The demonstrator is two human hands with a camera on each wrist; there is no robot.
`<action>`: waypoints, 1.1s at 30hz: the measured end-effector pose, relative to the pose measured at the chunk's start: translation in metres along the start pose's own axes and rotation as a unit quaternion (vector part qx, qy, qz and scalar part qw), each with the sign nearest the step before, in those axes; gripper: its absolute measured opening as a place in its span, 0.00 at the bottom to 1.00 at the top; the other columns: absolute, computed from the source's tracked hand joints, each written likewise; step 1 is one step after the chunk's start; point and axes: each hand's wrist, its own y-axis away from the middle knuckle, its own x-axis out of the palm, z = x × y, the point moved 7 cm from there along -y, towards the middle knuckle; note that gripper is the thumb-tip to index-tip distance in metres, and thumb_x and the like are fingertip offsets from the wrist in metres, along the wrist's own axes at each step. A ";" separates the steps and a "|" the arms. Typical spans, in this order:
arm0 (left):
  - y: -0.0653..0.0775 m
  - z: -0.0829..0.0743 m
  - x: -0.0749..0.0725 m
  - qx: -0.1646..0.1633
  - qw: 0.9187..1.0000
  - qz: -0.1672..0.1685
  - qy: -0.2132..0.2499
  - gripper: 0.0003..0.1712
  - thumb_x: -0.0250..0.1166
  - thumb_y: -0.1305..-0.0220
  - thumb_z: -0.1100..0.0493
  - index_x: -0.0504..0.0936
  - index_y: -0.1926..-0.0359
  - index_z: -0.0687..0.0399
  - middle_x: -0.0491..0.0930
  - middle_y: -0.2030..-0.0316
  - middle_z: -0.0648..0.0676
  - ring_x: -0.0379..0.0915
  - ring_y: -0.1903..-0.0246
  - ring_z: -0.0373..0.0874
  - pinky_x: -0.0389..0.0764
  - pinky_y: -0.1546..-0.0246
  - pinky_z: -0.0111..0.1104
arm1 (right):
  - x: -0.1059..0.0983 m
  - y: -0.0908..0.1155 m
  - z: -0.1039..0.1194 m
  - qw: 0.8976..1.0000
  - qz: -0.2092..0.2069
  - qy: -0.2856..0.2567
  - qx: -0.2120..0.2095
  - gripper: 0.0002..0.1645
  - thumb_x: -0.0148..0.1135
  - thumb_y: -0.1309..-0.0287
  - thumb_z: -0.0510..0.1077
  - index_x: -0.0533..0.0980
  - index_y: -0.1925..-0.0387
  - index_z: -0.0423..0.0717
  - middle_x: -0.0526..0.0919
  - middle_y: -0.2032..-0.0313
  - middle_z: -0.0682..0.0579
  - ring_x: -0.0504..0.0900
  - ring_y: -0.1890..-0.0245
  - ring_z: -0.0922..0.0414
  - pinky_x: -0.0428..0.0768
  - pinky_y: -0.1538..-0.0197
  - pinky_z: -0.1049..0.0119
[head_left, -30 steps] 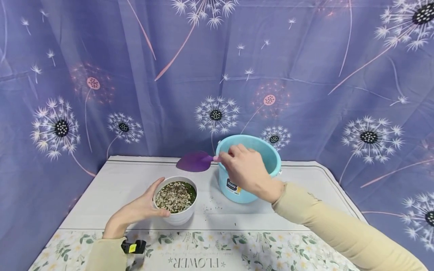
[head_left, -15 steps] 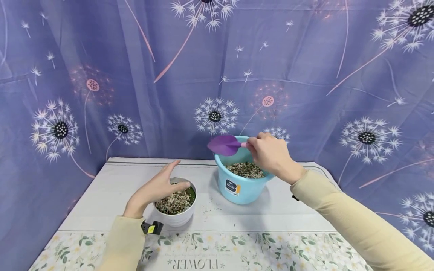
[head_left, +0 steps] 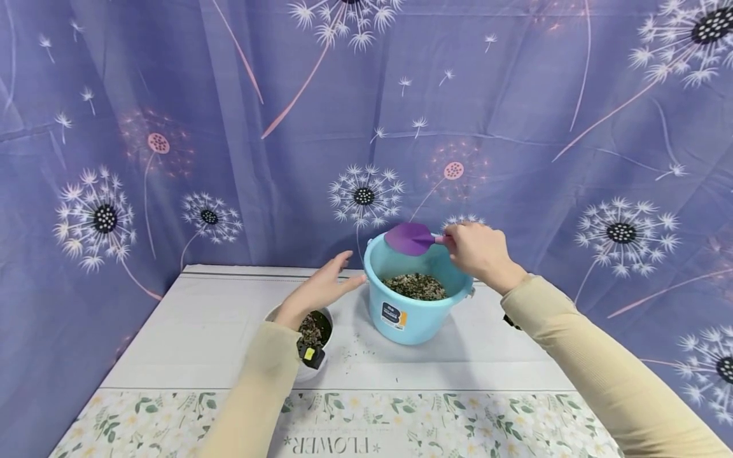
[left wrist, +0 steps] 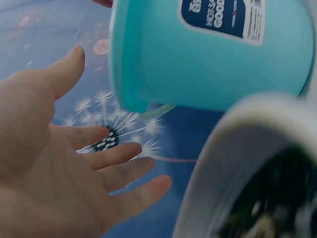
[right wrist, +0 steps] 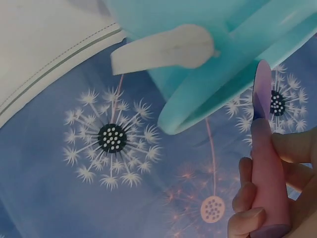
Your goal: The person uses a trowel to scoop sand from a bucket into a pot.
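Observation:
In my right hand (head_left: 478, 251) I grip the pink handle (right wrist: 269, 183) of a purple garden trowel (head_left: 410, 240), whose blade is over the back of a light blue bucket (head_left: 412, 324). Grainy brown and green potting mix (head_left: 417, 286) lies in the bucket. My left hand (head_left: 321, 286) reaches out with fingers spread, just left of the bucket rim and apart from it; nothing is in its palm in the left wrist view. Below the left wrist stands a white flower pot (left wrist: 208, 168), partly hidden by the arm, with similar mix (head_left: 312, 329) inside.
A few dark crumbs (head_left: 357, 353) are scattered on the white table cover (head_left: 200, 331) between pot and bucket. A floral strip (head_left: 343, 420) runs along the front. Behind the table hangs a blue dandelion-print curtain (head_left: 286, 191). The bucket has a white handle (right wrist: 163, 49).
My left hand has let go of the pot's rim and moved right and away over it toward the bucket. The right hand with the trowel has moved right, over the bucket.

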 end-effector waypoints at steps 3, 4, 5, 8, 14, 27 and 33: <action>-0.009 0.001 0.007 -0.011 1.000 -0.004 0.023 0.48 0.58 0.32 0.37 0.48 0.23 0.57 0.56 0.29 0.66 0.55 0.31 0.60 0.60 0.34 0.55 | 0.004 -0.001 -0.001 1.000 0.019 0.002 -0.001 0.13 0.61 0.36 0.49 0.78 0.75 0.51 0.75 0.79 0.50 0.75 0.78 0.48 0.70 0.84 0.53; -0.011 0.001 0.008 -0.015 0.999 -0.007 0.028 0.48 0.57 0.32 0.37 0.48 0.23 0.56 0.57 0.29 0.67 0.55 0.32 0.60 0.60 0.34 0.55 | 0.005 -0.002 -0.002 1.000 0.026 0.001 -0.001 0.14 0.62 0.36 0.51 0.77 0.77 0.51 0.74 0.80 0.51 0.74 0.79 0.49 0.70 0.84 0.54; -0.012 0.001 0.009 -0.020 0.999 -0.010 0.034 0.47 0.57 0.32 0.37 0.49 0.23 0.55 0.57 0.29 0.66 0.56 0.32 0.60 0.61 0.34 0.55 | 0.007 -0.002 -0.002 0.999 0.034 0.000 -0.001 0.14 0.62 0.36 0.51 0.78 0.77 0.51 0.74 0.81 0.52 0.73 0.80 0.50 0.69 0.84 0.55; -0.016 -0.001 0.012 -0.028 0.998 -0.021 0.052 0.46 0.58 0.32 0.37 0.51 0.24 0.53 0.61 0.30 0.63 0.60 0.34 0.57 0.64 0.36 0.54 | 0.015 -0.005 -0.002 0.998 0.058 0.002 0.001 0.14 0.63 0.37 0.51 0.78 0.77 0.51 0.73 0.83 0.53 0.72 0.81 0.52 0.69 0.84 0.56; -0.022 -0.003 0.015 -0.030 0.995 -0.045 0.087 0.44 0.62 0.33 0.42 0.56 0.26 0.57 0.70 0.37 0.60 0.67 0.39 0.54 0.70 0.39 0.50 | 0.033 -0.010 0.001 0.995 0.098 0.017 0.006 0.13 0.63 0.36 0.51 0.80 0.75 0.51 0.79 0.77 0.51 0.78 0.77 0.50 0.74 0.81 0.51; -0.023 -0.005 0.024 -0.058 0.985 -0.035 0.161 0.43 0.63 0.32 0.46 0.54 0.25 0.56 0.69 0.39 0.61 0.71 0.44 0.52 0.78 0.47 0.42 | 0.068 -0.018 0.014 0.989 0.109 0.096 -0.020 0.13 0.67 0.41 0.47 0.78 0.76 0.44 0.80 0.74 0.44 0.78 0.73 0.44 0.78 0.75 0.46; -0.023 -0.005 0.025 -0.060 0.984 -0.034 0.167 0.42 0.63 0.32 0.48 0.54 0.26 0.57 0.69 0.40 0.61 0.72 0.45 0.51 0.78 0.47 0.41 | 0.079 -0.020 0.019 0.986 0.090 0.133 -0.049 0.11 0.64 0.38 0.47 0.83 0.72 0.45 0.82 0.68 0.42 0.77 0.64 0.43 0.78 0.64 0.42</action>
